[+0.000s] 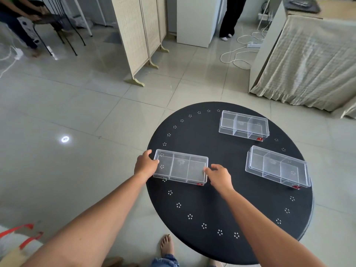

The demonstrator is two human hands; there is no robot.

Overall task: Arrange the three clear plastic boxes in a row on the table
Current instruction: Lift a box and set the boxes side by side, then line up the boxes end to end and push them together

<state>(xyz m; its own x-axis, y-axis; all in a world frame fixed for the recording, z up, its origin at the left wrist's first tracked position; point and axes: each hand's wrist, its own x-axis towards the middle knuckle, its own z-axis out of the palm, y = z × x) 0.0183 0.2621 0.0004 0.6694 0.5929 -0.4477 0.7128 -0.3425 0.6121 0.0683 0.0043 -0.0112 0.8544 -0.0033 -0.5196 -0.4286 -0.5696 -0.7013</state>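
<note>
Three clear plastic boxes with inner dividers lie on a round black table (pixel 231 205). The left box (pixel 181 166) sits at the table's left edge, partly over the rim. My left hand (pixel 145 164) grips its left end and my right hand (pixel 219 176) grips its right end. A second box (pixel 244 125) lies at the far side of the table. The third box (pixel 277 168) lies at the right, angled, with a small red label at its near corner.
A folding woven screen (pixel 138 35) stands on the tiled floor beyond the table. A cloth-covered table (pixel 308 60) is at the right with white cables (pixel 240 54) on the floor. A person stands at the back, another at the far left by a chair (pixel 55 20).
</note>
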